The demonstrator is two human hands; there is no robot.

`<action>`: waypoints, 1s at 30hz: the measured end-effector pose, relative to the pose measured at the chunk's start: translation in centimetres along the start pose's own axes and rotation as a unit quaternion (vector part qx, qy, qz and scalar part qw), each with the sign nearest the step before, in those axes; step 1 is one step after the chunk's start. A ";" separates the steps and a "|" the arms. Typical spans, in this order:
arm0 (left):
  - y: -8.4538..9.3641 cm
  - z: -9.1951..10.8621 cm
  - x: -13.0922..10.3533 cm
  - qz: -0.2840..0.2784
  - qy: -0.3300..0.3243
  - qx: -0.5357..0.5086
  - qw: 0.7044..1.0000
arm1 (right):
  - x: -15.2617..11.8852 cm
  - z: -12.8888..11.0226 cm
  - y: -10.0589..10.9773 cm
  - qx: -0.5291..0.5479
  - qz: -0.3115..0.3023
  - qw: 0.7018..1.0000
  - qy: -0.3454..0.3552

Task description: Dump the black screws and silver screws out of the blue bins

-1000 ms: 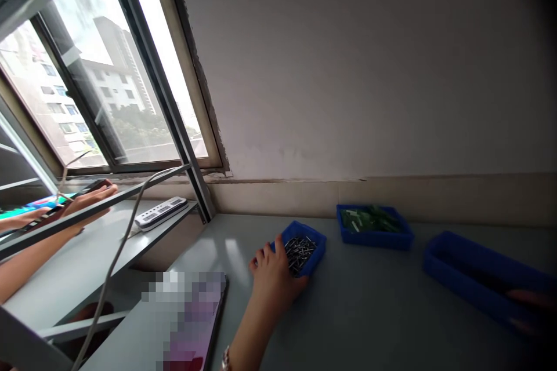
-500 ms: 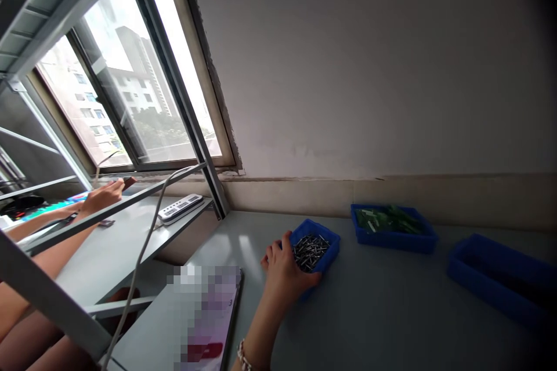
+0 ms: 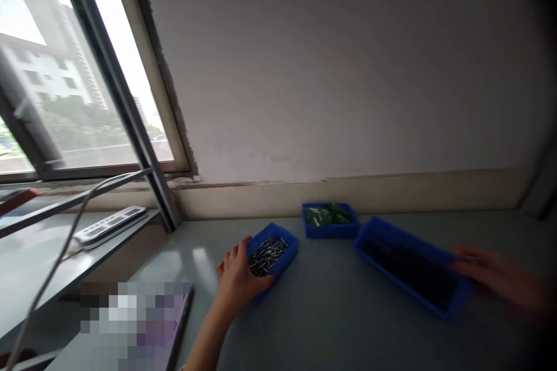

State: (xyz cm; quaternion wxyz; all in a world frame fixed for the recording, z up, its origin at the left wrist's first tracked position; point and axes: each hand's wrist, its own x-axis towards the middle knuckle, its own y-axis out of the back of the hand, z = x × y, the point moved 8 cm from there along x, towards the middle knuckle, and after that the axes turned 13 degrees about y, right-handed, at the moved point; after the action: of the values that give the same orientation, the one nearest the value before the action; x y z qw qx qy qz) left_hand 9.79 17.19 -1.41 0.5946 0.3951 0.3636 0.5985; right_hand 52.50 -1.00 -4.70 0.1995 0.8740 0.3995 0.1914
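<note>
- The left hand (image 3: 237,278) cups the small blue tray of metal pins (image 3: 272,252), fingers loosely curled round its near corner.
- The tray's long axis runs diagonally, away and rightward.

This looks like a small workshop or factory room. A long grey counter (image 3: 331,313) stands against a bare, plain wall (image 3: 348,69). On it sit blue plastic bins for small parts: one bin of little metal pins (image 3: 272,253), one bin of green pieces (image 3: 329,219), and one long dark bin (image 3: 409,266). A metal shelf (image 3: 52,243) beside the counter holds a white power strip (image 3: 111,226). A big window (image 3: 56,81) shows tall buildings outside.
</note>
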 end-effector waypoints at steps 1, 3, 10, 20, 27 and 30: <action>0.0 -0.1 0.1 0.011 0.007 0.011 1.000 | 0.0 -0.4 -0.6 0.066 -0.036 0.997 0.011; 0.6 -0.2 0.2 0.077 0.005 0.029 0.997 | -0.4 -1.7 -1.4 0.113 -0.068 0.991 0.034; 1.9 2.6 -2.1 0.241 -0.150 -0.010 0.959 | -1.7 -6.0 -3.4 0.110 -0.071 0.989 0.068; -1.8 6.5 -5.9 0.049 -0.305 -0.114 0.944 | -1.4 -6.0 -5.6 0.141 -0.088 0.984 0.070; -1.6 4.8 -4.2 0.020 -0.223 -0.154 0.962 | -0.1 -2.9 -4.4 0.095 -0.066 0.987 0.111; -2.4 5.3 -4.7 -0.022 -0.232 -0.146 0.962 | -0.9 -4.5 -4.1 0.004 -0.020 0.984 0.177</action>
State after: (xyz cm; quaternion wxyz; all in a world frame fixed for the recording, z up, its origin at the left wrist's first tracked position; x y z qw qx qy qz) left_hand 15.48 12.43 -1.53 0.7269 0.4237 0.1335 0.5237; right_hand 47.18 1.67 -3.15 0.1262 0.8187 0.4468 0.3379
